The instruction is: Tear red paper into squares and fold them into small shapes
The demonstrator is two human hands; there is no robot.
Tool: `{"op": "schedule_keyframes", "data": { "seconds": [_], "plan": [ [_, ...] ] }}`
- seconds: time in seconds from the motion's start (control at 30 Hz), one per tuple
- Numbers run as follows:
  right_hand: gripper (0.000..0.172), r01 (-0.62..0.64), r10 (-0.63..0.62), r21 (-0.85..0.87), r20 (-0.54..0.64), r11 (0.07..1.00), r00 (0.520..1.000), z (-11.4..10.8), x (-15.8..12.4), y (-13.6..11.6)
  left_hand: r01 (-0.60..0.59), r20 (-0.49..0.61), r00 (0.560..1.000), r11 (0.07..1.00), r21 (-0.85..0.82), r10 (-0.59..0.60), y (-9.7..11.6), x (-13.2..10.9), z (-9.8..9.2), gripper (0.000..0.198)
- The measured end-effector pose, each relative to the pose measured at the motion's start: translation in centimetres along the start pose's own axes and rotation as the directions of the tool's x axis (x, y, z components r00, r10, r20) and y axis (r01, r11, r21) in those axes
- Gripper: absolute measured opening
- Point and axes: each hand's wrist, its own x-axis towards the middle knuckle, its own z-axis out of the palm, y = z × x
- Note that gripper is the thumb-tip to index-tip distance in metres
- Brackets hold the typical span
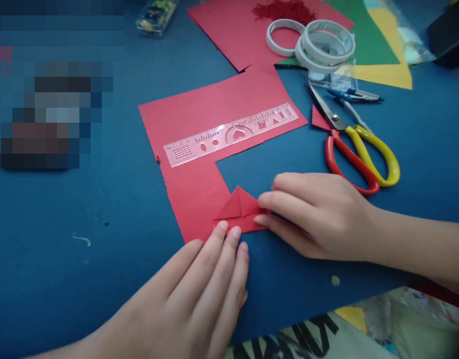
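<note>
In the lower middle of the frame, a small folded red paper (234,204) with a peaked top overlaps the lower edge of a larger red sheet (192,192). The left hand (203,284), at bottom centre, lies palm down with its fingers stretched out, the tips at the folded paper's lower edge; whether the thumb presses too is hard to make out. The right hand (311,214), right of centre, pinches the folded paper's right corner between thumb and fingers.

A clear ruler (232,133) lies slantwise across the red sheet. To its right are scissors (349,137) with one red and one yellow handle, just beside a blue pen (354,94). Rolls of tape (285,51) sit at the upper right of the blue surface (113,279).
</note>
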Motion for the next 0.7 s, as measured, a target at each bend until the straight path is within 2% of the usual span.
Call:
{"op": "schedule_keyframes", "data": {
  "seconds": [0.07,0.13,0.23,0.4,0.53,0.7],
  "plan": [
    [0.018,0.191,-0.2,-0.107,-0.087,0.976,0.976,0.1,-0.4,-0.2,-0.021,-0.017,1.0,1.0,-0.011,0.021,-0.1,-0.2,-0.1,0.031],
    [0.024,0.312,-0.324,-0.12,-0.104,0.943,0.94,0.2,-0.6,-0.6,-0.045,-0.026,0.999,0.999,-0.022,0.044,-0.3,-0.3,-0.3,0.033],
    [0.03,0.316,-0.323,-0.078,-0.097,0.946,0.942,0.4,-0.5,-1.2,-0.025,0.03,0.999,0.999,-0.046,0.026,-0.5,-0.4,-0.3,0.032],
    [0.03,0.291,-0.291,-0.002,-0.055,0.957,0.955,0.3,-0.3,-1.4,-0.043,-0.049,0.998,0.998,-0.035,0.042,-0.8,-0.5,-0.1,0.037],
    [0.034,0.307,-0.306,-0.009,-0.109,0.952,0.946,0.2,-0.8,-1.2,-0.035,-0.006,0.999,0.999,-0.021,0.035,-0.9,-0.7,-0.4,0.03],
    [0.039,0.314,-0.316,-0.031,-0.107,0.949,0.943,0.0,-0.8,-1.0,-0.039,-0.025,0.999,0.998,-0.041,0.038,-1.1,-1.2,-0.9,0.025]
  ]
}}
